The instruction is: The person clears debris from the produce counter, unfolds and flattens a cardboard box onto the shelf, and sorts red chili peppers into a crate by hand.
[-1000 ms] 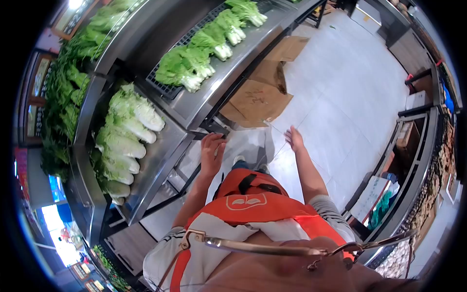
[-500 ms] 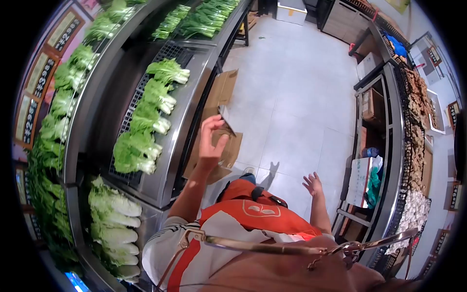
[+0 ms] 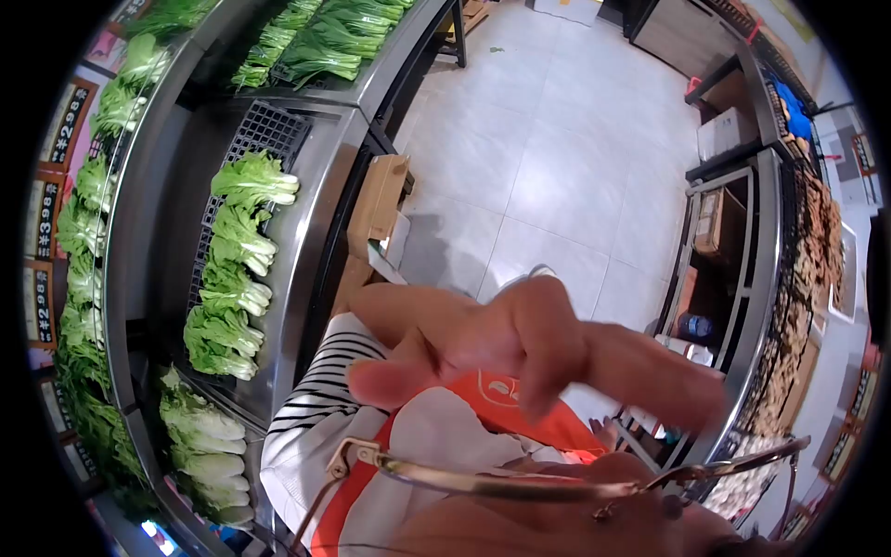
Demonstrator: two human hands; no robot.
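My left hand (image 3: 506,339) is raised close to the camera, in front of my chest. Its thumb sticks out to the left, and at least one finger stretches to the right while another bends down. Nothing shows in its grasp; the fingertips are blurred. Below it is a red apron (image 3: 497,385) over a white top with a striped sleeve. My right hand (image 3: 605,433) is low at the apron's right side, largely hidden behind the left hand; the bit of fingers that shows looks spread, without any object.
On the left, leafy green heads (image 3: 243,237) line a metal shelf (image 3: 316,204), with napa cabbages (image 3: 209,446) nearer. An open cardboard box (image 3: 376,200) stands beside it on the tiled floor (image 3: 548,176). To the right runs a rack (image 3: 766,269) with brown produce (image 3: 807,269) above boxes.
My left hand has swung from beside the shelf up and right, close to the camera. The thin dark flat thing seen at its fingers no longer shows there. My right hand is lower.
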